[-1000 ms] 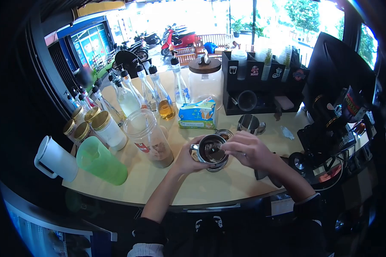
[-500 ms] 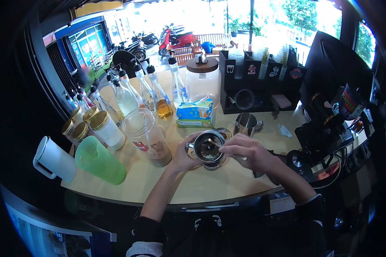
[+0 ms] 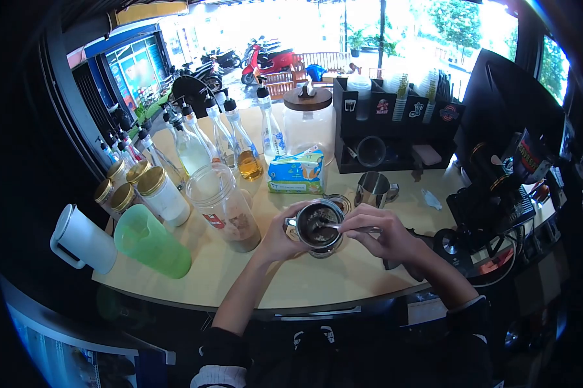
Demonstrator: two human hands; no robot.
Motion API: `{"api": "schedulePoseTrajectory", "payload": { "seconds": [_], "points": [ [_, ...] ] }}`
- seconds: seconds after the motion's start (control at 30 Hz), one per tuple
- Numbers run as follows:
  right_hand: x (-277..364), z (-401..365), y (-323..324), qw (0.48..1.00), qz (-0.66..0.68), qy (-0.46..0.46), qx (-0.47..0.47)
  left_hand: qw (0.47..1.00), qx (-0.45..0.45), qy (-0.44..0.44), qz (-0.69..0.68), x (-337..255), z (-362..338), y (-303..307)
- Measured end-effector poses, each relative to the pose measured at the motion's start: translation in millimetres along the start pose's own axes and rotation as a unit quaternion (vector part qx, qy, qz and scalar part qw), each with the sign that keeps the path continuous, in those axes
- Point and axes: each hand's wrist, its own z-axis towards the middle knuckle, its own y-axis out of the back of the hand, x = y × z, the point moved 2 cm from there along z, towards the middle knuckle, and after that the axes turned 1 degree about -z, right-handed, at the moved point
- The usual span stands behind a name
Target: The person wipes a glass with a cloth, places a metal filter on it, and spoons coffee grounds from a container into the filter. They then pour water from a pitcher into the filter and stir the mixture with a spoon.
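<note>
Near the middle of the counter, my left hand (image 3: 285,236) is wrapped round the left side and handle of a metal cup (image 3: 320,244). Dark liquid with light foam bits shows inside it. My right hand (image 3: 383,234) pinches a spoon (image 3: 330,226) at the cup's right rim, its tip down in the liquid. Partly hidden under the cup is a glass vessel (image 3: 339,202). Behind my right hand stands a steel pitcher (image 3: 372,189). A blue and green carton (image 3: 296,173) lies just behind the cup.
To the left are a tall clear jug (image 3: 221,213) with brown contents, a green pitcher (image 3: 150,242), a white pitcher (image 3: 84,239), gold-lidded jars (image 3: 165,199) and pump bottles (image 3: 245,145). A black cup organizer (image 3: 395,126) stands behind; a black machine (image 3: 489,194) is at right.
The spoon has swung lower and flatter in the cup, and my right hand has shifted slightly right. My left hand keeps its hold on the cup.
</note>
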Motion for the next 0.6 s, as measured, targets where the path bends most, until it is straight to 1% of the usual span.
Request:
{"api": "schedulePoseTrajectory", "payload": {
  "seconds": [0.1, 0.23, 0.53, 0.6],
  "points": [
    [-2.3, 0.0, -3.3, 1.0, 0.003, 0.01, -0.019, 1.0, 0.001, 0.004, -0.003, -1.0, 0.6, 0.8],
    [-2.5, 4.8, -4.4, 1.0, 0.022, 0.007, -0.015, 1.0, 0.004, 0.005, -0.015, -0.5, 0.3, 0.6],
    [-5.4, 6.6, -2.0, 0.997, 0.066, -0.028, -0.009, 1.0, -0.002, 0.015, -0.013, -0.6, 0.5, 1.8],
    [-5.5, 7.0, -0.6, 0.995, 0.075, -0.052, -0.034, 1.0, -0.001, 0.01, -0.012, 3.4, -0.5, 1.6]
  ]
}}
